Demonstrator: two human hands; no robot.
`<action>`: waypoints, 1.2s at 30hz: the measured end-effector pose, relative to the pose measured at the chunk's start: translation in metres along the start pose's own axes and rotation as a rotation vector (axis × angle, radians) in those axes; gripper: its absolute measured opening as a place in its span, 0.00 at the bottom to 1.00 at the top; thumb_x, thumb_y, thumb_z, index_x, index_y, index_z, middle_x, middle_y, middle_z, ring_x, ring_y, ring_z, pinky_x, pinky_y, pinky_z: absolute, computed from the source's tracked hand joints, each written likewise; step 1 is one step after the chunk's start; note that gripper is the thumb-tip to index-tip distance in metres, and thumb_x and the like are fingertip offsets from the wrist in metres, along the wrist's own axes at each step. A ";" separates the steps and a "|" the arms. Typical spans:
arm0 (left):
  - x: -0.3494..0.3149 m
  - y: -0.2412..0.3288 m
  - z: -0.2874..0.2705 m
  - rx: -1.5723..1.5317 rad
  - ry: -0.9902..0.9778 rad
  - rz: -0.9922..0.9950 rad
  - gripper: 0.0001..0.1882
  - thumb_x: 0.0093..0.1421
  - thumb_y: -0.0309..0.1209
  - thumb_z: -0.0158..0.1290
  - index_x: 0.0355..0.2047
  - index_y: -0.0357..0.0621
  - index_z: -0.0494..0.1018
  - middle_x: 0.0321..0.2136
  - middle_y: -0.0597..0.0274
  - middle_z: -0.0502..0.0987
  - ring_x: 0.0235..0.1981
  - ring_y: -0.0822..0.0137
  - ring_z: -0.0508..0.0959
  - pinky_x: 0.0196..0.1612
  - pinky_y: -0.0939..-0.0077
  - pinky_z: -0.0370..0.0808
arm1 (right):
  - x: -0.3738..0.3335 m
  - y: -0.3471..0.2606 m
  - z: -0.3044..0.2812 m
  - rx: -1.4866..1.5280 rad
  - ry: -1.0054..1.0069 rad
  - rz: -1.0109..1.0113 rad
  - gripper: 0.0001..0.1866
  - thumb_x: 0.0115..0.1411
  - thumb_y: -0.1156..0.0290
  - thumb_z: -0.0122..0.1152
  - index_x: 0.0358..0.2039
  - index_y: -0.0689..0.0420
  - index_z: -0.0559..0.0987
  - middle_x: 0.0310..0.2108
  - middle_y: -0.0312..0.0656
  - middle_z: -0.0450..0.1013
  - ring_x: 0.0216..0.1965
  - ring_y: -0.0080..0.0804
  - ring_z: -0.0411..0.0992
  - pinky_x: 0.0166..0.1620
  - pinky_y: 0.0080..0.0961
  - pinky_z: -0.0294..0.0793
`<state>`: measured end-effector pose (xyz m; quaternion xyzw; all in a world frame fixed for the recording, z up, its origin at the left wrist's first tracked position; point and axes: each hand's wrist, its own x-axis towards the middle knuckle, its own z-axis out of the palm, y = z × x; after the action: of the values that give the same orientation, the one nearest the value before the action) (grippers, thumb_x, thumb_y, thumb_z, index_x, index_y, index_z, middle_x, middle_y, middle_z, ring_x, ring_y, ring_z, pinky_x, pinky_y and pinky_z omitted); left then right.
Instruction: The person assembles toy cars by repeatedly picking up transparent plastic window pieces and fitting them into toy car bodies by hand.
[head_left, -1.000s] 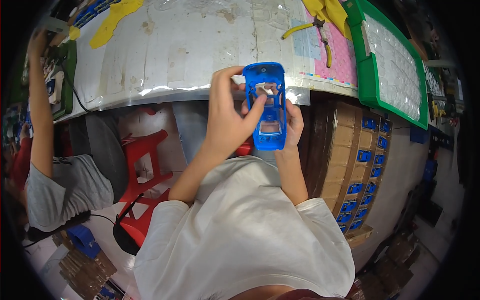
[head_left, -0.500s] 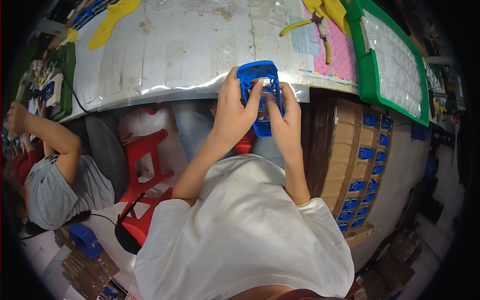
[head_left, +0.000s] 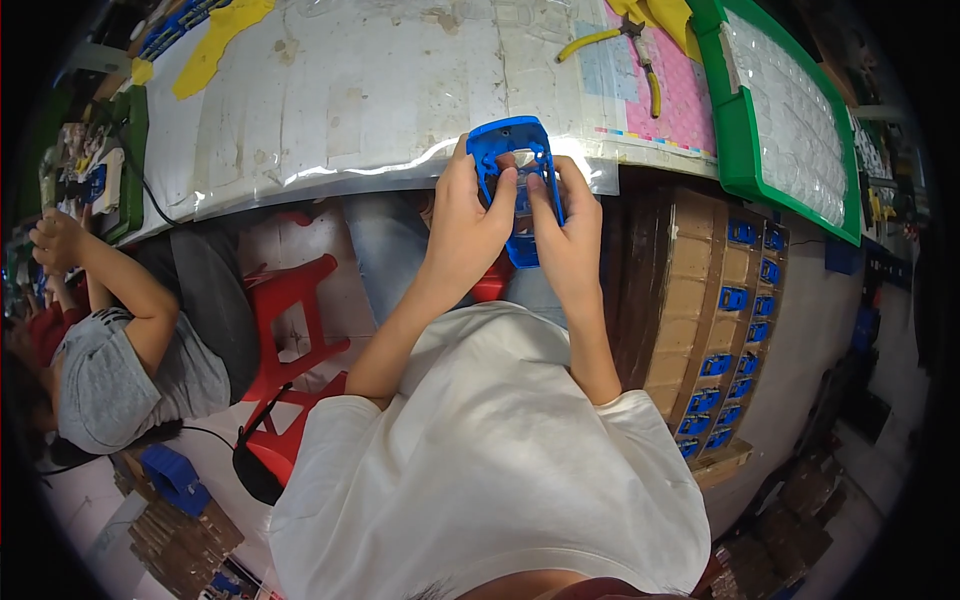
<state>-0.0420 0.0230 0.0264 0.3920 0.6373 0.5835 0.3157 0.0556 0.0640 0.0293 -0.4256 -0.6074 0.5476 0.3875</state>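
A blue plastic housing [head_left: 510,133], long and open-framed with a rounded top end, is held upright at the near edge of the table. My left hand [head_left: 470,215] grips its left side, the thumb pressing inside the frame. On the other side my right hand [head_left: 568,225] is closed round the right edge, its thumb also reaching into the opening. Something clear or shiny shows between the two thumbs, too small to make out. The fingers behind the housing are mostly hidden.
Yellow-handled cutting pliers [head_left: 632,38] lie on a pink sheet [head_left: 680,85] at the right of the table [head_left: 380,100]. Beside them stands a green tray [head_left: 745,150]. A divided cardboard box [head_left: 680,290] holds several blue parts. To the left are red stools [head_left: 285,310] and a seated person [head_left: 140,370].
The housing and both hands have shifted slightly left in the picture, the thumbs still inside the frame. The person on the left has moved a raised hand slightly.
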 end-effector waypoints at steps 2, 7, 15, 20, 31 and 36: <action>0.000 0.000 0.001 0.030 -0.002 -0.014 0.09 0.54 0.23 0.48 0.35 0.33 0.64 0.27 0.53 0.71 0.28 0.64 0.72 0.31 0.72 0.68 | 0.000 -0.004 0.000 -0.013 0.008 0.000 0.04 0.56 0.76 0.50 0.32 0.62 0.70 0.16 0.39 0.69 0.18 0.15 0.63 0.21 0.16 0.62; 0.000 -0.004 0.003 -0.063 0.003 -0.021 0.08 0.58 0.28 0.49 0.33 0.38 0.63 0.28 0.63 0.70 0.25 0.78 0.70 0.27 0.85 0.68 | 0.001 -0.001 0.000 -0.043 0.016 -0.002 0.04 0.55 0.76 0.50 0.31 0.62 0.69 0.15 0.39 0.68 0.17 0.14 0.62 0.20 0.16 0.61; 0.001 0.004 -0.002 -0.049 -0.068 -0.041 0.08 0.57 0.24 0.44 0.37 0.34 0.61 0.30 0.53 0.70 0.30 0.66 0.71 0.34 0.73 0.68 | 0.000 0.000 0.001 -0.043 0.028 -0.013 0.04 0.55 0.77 0.50 0.31 0.62 0.70 0.15 0.39 0.68 0.17 0.14 0.62 0.20 0.16 0.61; 0.000 0.004 0.000 -0.032 -0.091 -0.089 0.09 0.57 0.23 0.44 0.38 0.34 0.60 0.30 0.52 0.70 0.31 0.65 0.71 0.35 0.72 0.68 | 0.001 0.002 0.000 -0.083 0.018 -0.004 0.04 0.54 0.77 0.50 0.31 0.62 0.70 0.15 0.40 0.69 0.17 0.15 0.63 0.21 0.17 0.62; -0.001 -0.001 0.006 -0.086 0.117 0.070 0.06 0.58 0.26 0.47 0.34 0.40 0.63 0.25 0.66 0.70 0.24 0.82 0.69 0.23 0.88 0.66 | -0.005 0.000 -0.008 0.106 -0.153 -0.002 0.12 0.53 0.81 0.45 0.40 0.64 0.66 0.27 0.45 0.71 0.28 0.21 0.69 0.32 0.19 0.68; -0.002 -0.003 0.003 -0.063 0.109 0.025 0.05 0.57 0.26 0.48 0.33 0.40 0.63 0.22 0.68 0.69 0.20 0.82 0.67 0.21 0.89 0.63 | -0.007 -0.004 -0.012 0.137 -0.293 0.095 0.15 0.52 0.84 0.41 0.43 0.64 0.65 0.30 0.43 0.70 0.29 0.24 0.69 0.35 0.20 0.69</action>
<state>-0.0386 0.0224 0.0229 0.3575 0.6299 0.6277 0.2854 0.0684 0.0611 0.0346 -0.3419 -0.5978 0.6617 0.2965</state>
